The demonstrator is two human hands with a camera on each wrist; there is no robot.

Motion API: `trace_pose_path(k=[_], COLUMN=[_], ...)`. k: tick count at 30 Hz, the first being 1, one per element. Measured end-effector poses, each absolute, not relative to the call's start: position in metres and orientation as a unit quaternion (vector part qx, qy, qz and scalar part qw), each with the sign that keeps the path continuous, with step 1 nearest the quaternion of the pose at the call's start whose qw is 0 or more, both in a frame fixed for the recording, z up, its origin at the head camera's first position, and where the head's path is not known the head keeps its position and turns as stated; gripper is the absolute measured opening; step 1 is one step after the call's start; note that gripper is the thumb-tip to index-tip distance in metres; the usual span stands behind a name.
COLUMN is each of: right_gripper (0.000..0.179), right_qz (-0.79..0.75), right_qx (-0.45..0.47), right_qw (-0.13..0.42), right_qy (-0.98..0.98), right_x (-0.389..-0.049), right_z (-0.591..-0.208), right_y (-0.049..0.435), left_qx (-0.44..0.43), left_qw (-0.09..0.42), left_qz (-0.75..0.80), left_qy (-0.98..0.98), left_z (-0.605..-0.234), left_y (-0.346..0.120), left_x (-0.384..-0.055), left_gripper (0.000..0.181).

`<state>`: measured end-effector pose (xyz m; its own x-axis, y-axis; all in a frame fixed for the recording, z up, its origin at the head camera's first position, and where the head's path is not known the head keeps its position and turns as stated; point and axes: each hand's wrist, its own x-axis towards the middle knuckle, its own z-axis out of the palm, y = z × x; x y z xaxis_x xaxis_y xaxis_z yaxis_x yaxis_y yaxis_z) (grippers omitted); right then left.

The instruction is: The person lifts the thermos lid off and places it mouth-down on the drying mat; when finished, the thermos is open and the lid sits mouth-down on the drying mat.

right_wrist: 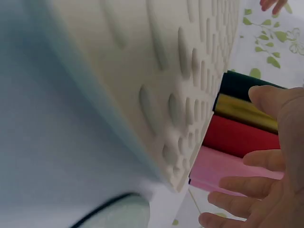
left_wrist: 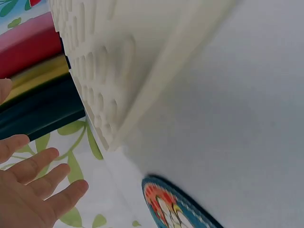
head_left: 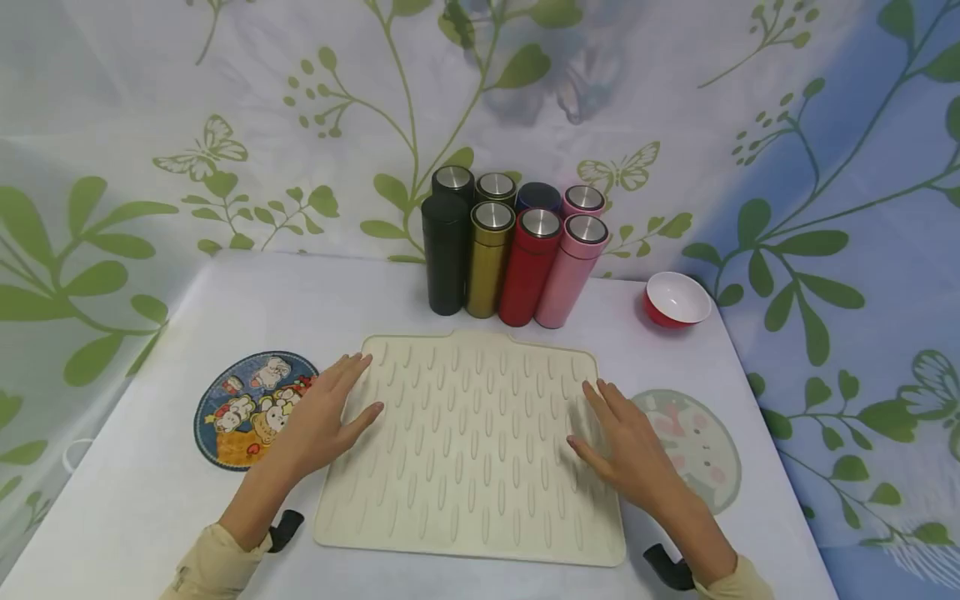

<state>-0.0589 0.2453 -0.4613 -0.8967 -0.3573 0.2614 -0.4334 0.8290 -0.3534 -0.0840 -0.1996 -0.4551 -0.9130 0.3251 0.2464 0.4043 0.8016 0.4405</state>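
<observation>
A cream mat with raised oblong ridges point(head_left: 472, 433) lies flat in the middle of the table. Over its left edge hovers my left hand point(head_left: 324, 417), fingers spread and nothing held. My right hand point(head_left: 626, 446) is above the mat's right edge, its fingers straight and also holding nothing. In the left wrist view, the left hand point(left_wrist: 38, 190) shows beside the mat's far corner, palm bare. The right wrist view shows the right hand point(right_wrist: 266, 185) with fingers apart, the ridged mat point(right_wrist: 142, 71) to its left.
Several flasks stand at the back, among them a black flask point(head_left: 446, 258), a gold flask point(head_left: 487, 267), a red flask point(head_left: 529, 271) and a pink flask point(head_left: 566, 275). A red-and-white bowl point(head_left: 677, 300) is back right. Round cartoon placemats lie left point(head_left: 247, 408) and right point(head_left: 701, 450).
</observation>
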Motion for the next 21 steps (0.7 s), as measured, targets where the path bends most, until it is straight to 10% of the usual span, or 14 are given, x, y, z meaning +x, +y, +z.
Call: trace_pose_path(k=[21], right_gripper=[0.057], right_qz=[0.145], right_qx=[0.229], right_qw=[0.030], right_qy=[-0.962], right_x=[-0.054], right_z=[-0.485], right_y=[0.217], left_qx=[-0.174], left_qw=[0.086], left_qz=[-0.336], left_qy=[-0.921], left_z=[-0.440], left_y=[-0.162], left_x=[-0.130], left_gripper=[0.070])
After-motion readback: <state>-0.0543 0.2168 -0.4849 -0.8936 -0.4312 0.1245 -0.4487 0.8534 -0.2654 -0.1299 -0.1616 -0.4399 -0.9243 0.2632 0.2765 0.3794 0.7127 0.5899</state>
